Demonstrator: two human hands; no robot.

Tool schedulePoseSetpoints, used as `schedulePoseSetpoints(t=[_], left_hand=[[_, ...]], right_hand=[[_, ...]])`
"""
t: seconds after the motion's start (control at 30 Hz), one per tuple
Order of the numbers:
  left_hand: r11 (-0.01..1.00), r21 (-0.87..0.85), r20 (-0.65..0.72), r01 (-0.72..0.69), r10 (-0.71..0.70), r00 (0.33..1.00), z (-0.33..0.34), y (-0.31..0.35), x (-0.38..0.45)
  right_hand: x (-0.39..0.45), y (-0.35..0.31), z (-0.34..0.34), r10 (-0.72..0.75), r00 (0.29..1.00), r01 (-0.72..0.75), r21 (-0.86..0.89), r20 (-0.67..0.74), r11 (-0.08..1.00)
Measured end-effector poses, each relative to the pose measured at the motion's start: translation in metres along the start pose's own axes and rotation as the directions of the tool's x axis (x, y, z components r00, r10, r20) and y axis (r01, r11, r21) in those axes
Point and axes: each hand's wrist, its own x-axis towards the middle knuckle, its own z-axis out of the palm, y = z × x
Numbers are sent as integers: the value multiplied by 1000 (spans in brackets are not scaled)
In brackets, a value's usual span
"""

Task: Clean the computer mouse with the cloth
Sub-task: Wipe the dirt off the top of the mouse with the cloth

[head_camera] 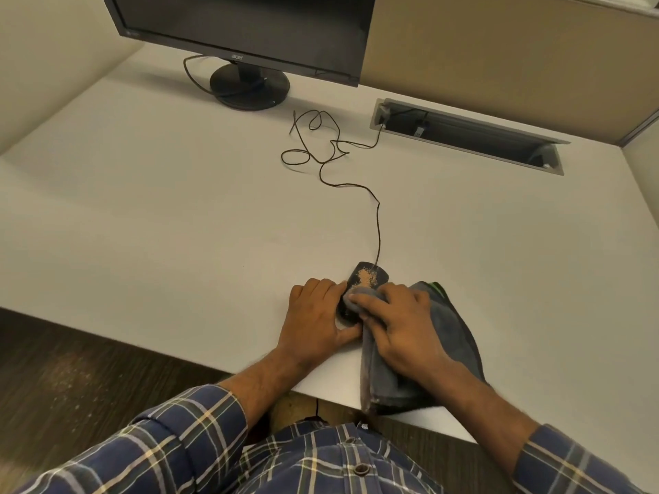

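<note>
A black wired computer mouse (pixel 371 274) lies near the front edge of the white desk (pixel 178 226), with tan dust on its front half. My left hand (pixel 315 315) holds the mouse from its left side, fingers against its body. My right hand (pixel 396 320) presses a grey cloth (pixel 453 336) onto the mouse's rear half. The cloth trails back under my right forearm and hangs over the desk edge. The rear of the mouse is hidden by the cloth and my fingers.
The mouse cable (pixel 378 222) runs back in loose coils to a recessed cable tray (pixel 463 135) at the back right. A black monitor (pixel 242 26) on a round stand (pixel 249 85) stands at the back. Dust specks lie on the dark floor (pixel 64 379) at the left.
</note>
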Motion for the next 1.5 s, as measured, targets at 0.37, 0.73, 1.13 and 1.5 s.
schedulePoseSetpoints(t=[0.37,0.73,1.13,1.5], left_hand=[[999,-17,8,32,-32,999,-1,1,1],[999,-4,41,52,-52,998,-4,2,3],[999,10,21,34,-35,999,-1,1,1],[999,48,43,8,-10,999,-1,0,0]], right_hand=[[21,-1,-5,66,997,-66,20,33,998],[24,12,-18,60,997,-62,55,45,997],[15,14,-16,47,999,-49,75,27,996],[7,23,-11,55,998,-58,101,34,993]])
